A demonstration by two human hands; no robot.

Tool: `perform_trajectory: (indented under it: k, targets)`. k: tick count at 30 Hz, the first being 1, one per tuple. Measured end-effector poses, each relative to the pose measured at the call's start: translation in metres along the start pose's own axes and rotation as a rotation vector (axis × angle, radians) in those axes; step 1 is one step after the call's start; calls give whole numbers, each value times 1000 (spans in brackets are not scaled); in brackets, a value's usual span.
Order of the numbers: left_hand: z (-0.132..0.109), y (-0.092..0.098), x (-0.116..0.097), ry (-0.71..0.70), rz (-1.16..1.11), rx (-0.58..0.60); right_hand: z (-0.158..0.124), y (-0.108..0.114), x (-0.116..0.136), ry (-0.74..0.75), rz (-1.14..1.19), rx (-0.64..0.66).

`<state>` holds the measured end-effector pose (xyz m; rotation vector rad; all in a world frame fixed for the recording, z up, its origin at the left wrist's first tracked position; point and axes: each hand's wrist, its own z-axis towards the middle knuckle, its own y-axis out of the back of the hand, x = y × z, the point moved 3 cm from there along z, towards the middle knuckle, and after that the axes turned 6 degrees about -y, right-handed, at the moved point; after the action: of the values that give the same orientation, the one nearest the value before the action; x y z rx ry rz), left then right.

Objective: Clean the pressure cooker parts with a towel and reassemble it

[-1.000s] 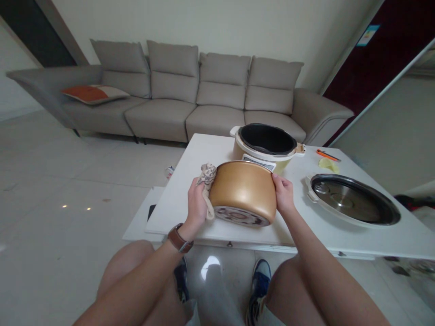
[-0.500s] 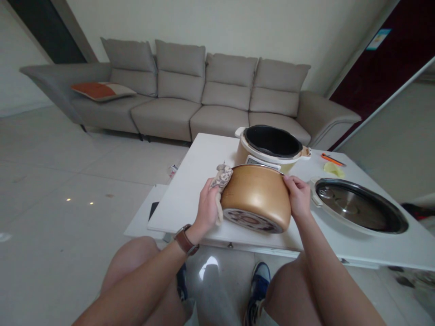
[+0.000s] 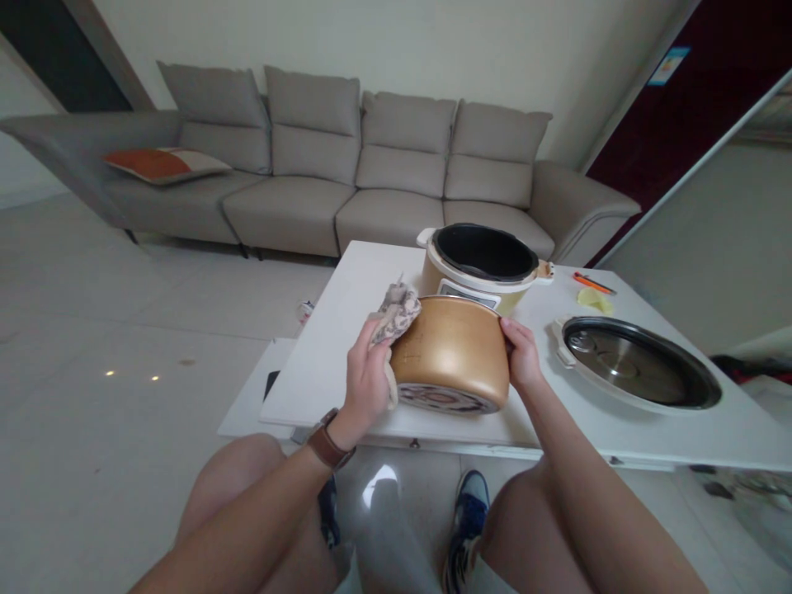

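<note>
A golden inner pot (image 3: 454, 351) lies tipped on its side over the near edge of the white table (image 3: 346, 330), its base facing me. My left hand (image 3: 366, 381) is closed on a patterned cloth (image 3: 393, 313) and presses it against the pot's upper left wall. My right hand (image 3: 523, 356) grips the pot's right side and steadies it. Behind the pot stands the cream cooker body (image 3: 483, 266), open with a dark hollow inside.
The cooker's steel lid (image 3: 637, 373) lies upside down on the table to the right. A yellow scrap (image 3: 595, 301) and an orange tool (image 3: 594, 284) lie at the far right. A grey sofa (image 3: 346, 181) stands behind. My knees are below the table edge.
The cloth in my left hand has slid up along the pot's left wall towards its top. My right hand keeps the same hold on the pot.
</note>
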<state>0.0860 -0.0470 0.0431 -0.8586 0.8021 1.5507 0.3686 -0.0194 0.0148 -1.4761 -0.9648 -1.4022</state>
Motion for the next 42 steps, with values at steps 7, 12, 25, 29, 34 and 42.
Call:
perform_trajectory:
  k: [7, 12, 25, 29, 34, 42]
  targets:
    - [-2, -2, 3, -9, -24, 122, 4, -1, -2, 116, -33, -91]
    - [1, 0, 5, 35, -56, -8, 5, -3, -1, 143, -49, -97]
    - [5, 9, 33, 218, -85, -138, 4, -4, -16, 94, -52, -130]
    - [13, 17, 17, 120, 29, -108, 1, -13, -31, 81, -114, -180]
    - [23, 23, 7, 28, 86, -71, -4, -23, -24, 124, -294, -201]
    - [13, 13, -1, -17, 67, 25, -5, -8, 1, 193, -183, -131]
